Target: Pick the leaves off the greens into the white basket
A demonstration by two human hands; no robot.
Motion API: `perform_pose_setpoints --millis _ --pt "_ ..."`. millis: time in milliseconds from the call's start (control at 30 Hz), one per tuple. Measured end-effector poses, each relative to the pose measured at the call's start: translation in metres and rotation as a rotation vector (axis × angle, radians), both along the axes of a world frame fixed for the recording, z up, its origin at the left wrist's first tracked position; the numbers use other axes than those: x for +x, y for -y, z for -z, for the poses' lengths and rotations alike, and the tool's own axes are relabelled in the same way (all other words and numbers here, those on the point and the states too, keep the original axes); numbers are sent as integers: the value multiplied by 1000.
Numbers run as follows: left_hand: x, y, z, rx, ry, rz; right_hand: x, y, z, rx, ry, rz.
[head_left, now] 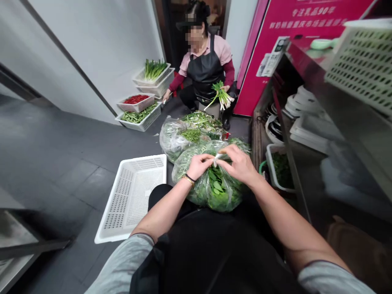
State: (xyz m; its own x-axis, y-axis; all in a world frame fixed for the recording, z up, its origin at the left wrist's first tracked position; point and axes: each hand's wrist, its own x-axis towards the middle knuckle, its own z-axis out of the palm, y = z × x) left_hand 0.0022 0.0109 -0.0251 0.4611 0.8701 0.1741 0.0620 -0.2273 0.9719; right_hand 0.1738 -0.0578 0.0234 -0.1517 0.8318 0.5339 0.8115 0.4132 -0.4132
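A clear plastic bag of green leafy vegetables (216, 192) rests on my lap. Both hands meet at its top. My left hand (198, 165) is closed, pinching the bag's gathered plastic. My right hand (240, 164) is closed too, its fingers gripping the white knotted top of the bag (217, 158). A thin bracelet circles my left wrist.
An empty white perforated basket (130, 198) lies on the dark floor at my left. More bags of greens (183, 136) sit ahead. A seated person in a black apron (204, 67) holds scallions (221, 96). White trays of vegetables (139, 110) stack by the wall. A steel shelf (306, 122) stands right.
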Motion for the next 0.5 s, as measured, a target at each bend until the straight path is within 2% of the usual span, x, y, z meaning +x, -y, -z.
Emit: perform_pose_setpoints --millis 133,300,400,500 --pt "1 1 0 13 17 -17 -8 9 7 -49 155 -51" --pt "-1 2 1 44 -48 -14 -5 11 12 -29 239 -159" --pt "0 4 -1 66 -83 20 -7 7 13 -3 147 -59" --pt "-1 6 -3 128 -92 38 -10 -1 12 -17 -123 27"
